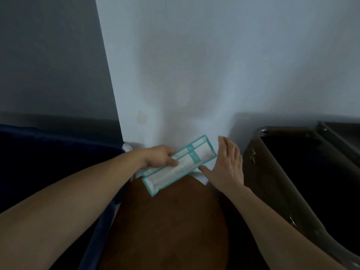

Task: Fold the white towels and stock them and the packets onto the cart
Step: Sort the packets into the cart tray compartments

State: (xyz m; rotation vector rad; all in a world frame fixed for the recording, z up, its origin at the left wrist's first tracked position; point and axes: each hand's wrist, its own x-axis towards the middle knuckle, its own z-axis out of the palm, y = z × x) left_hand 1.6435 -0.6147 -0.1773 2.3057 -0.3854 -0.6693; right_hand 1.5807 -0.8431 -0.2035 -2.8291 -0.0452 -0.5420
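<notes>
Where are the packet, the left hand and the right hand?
packet [184, 167], head view, on its white middle.
left hand [158, 155], head view, on its back.
right hand [228, 163], head view, on its back.

A flat teal-edged white packet [179, 165] lies slantwise in mid-air, near end low, far end raised.

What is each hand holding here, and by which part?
The left hand grips the teal-edged packet by one long edge, near its middle. The right hand is open beside it, holding nothing.
</notes>
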